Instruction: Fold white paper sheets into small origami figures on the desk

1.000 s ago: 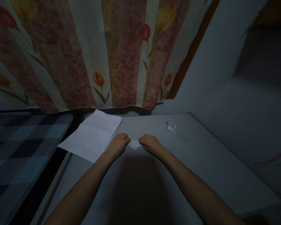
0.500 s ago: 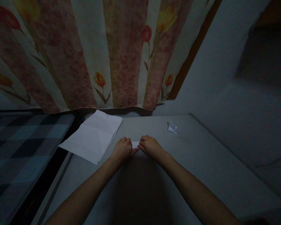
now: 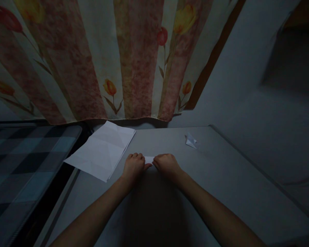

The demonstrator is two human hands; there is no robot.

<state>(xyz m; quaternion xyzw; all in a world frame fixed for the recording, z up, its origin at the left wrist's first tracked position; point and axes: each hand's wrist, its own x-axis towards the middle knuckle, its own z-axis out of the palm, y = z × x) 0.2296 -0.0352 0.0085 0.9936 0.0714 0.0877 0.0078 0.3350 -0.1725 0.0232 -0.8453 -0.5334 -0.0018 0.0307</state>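
Where a second ago a white point of folded paper showed between the two hands, only a narrow strip of the small paper (image 3: 149,159) now peeks out, lying flat on the table (image 3: 221,178) near its middle, between the knuckles. Both hands have drawn together over it since then: the left hand (image 3: 134,167) has slid in from the left and the right hand (image 3: 167,164) has shifted slightly nearer the body, so that their fingertips nearly meet over the piece. Each hand is curled, fingers bent down onto the paper and pinching or pressing its edge against the tabletop; neither is open, and the paper is the only thing they hold. Judging from that, the pointed flap has likely been folded over or is being flattened, so a crease seems to be in the making, though the fold itself is hidden under the fingers. Just left of the left hand, and not touching it, lies a sheet (image 3: 103,149) of creased white paper, part of it hanging past the table's left edge; it has not moved. Farther off to the right, well apart from the hands, a small folded figure (image 3: 190,140) sits near the far edge, also where it was. Behind the table hangs a curtain (image 3: 134,61) with tulips, and to the left is a checked mattress (image 3: 23,154). The light is dim.
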